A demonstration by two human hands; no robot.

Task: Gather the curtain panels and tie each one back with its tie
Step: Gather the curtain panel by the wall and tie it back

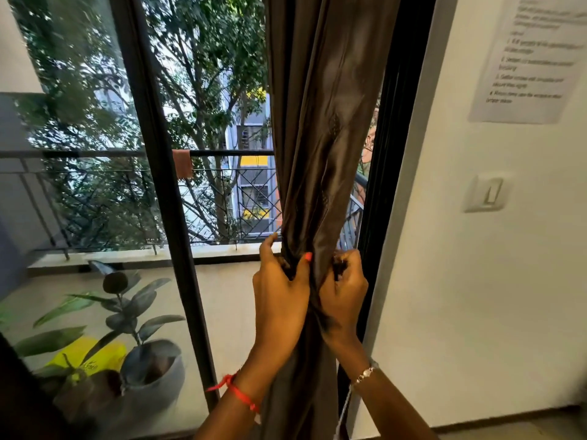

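One dark brown curtain panel (324,122), bunched narrow at the right edge of a glass door (95,185), runs down between two hands: left hand (279,293) and right hand (344,289) each grip its folds, side by side.

a tall glass door (79,90) with dark frames (165,185) looks onto a pale-floored balcony (228,312) with a metal railing (127,153). a reddish cloth (182,163) hangs over the railing. a rubber plant (122,312) in a grey pot (168,376) stands on the balcony just behind the glass, a yellow thing (79,354) beside it. trees (203,58) and a building (254,138) fill the daylit view. to the right, a white wall (476,281) carries a light switch (486,193) and a printed paper sheet (533,58).
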